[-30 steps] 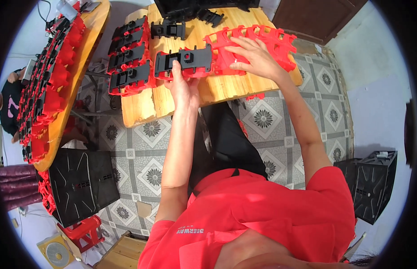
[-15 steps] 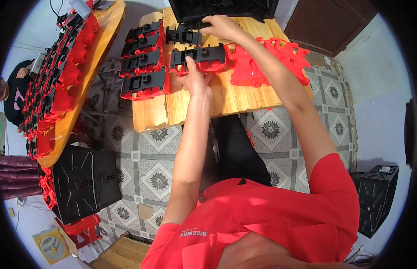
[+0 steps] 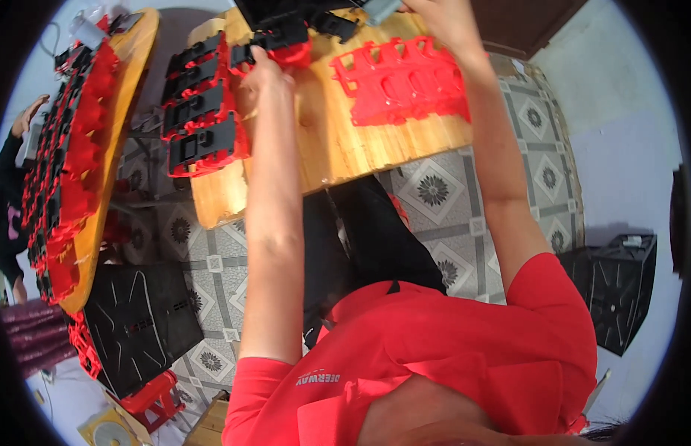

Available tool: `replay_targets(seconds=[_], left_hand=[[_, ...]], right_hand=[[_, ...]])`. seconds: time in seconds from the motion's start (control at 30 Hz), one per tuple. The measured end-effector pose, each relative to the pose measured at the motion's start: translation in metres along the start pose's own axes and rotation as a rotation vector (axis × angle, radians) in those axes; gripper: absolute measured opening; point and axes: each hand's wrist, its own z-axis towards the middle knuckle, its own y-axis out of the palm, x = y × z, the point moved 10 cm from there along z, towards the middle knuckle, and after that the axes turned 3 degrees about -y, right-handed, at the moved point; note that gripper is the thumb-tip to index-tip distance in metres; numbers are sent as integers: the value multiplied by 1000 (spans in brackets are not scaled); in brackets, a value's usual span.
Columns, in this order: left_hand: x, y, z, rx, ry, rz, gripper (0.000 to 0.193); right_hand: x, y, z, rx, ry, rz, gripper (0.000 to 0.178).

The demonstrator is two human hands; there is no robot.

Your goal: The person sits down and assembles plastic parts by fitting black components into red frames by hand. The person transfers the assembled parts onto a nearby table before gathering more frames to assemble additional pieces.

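At the far side of the wooden table [image 3: 315,160], my left hand [image 3: 269,74] grips the near edge of a red plastic frame with a black cover [image 3: 282,37]. Its fingers are closed round that edge. My right hand [image 3: 446,22] reaches to the table's far right part, its fingers closed on a grey object [image 3: 381,10] whose kind I cannot make out. A loose black plastic part [image 3: 334,26] lies between the two hands. Left of my left hand, several similar red frames with black covers [image 3: 200,111] form a column.
Red plastic frames [image 3: 405,82] without covers lie on the right of the table. A black bin [image 3: 267,9] stands at its far edge. To the left, another wooden table [image 3: 130,89] carries many assembled red-and-black pieces. A person's hand [image 3: 29,115] shows beyond it. Black crates [image 3: 137,327] sit on the floor.
My left hand has pushed the covered red frame away, toward the far side. My right hand has left the black parts and moved right to the grey object. The view has shifted too.
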Motion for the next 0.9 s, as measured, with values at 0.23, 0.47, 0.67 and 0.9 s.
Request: replay_targets(seconds=[0.23,0.47,0.67,0.9], left_hand=[[23,19,-103,-54,200,504,108],[2,32,-281,-456,1283,1026,50],[-81,84,-337,-752,1597,1382,49],[-155,105,-313,-905,1722,1788,51]], right_hand=[[22,-44,-179,-356,259,82,14],[19,23,-212,-39,-176,-207,13],[24,-114,-210,774,-57,-745,18],[140,-143,-208,494,399,97,20]])
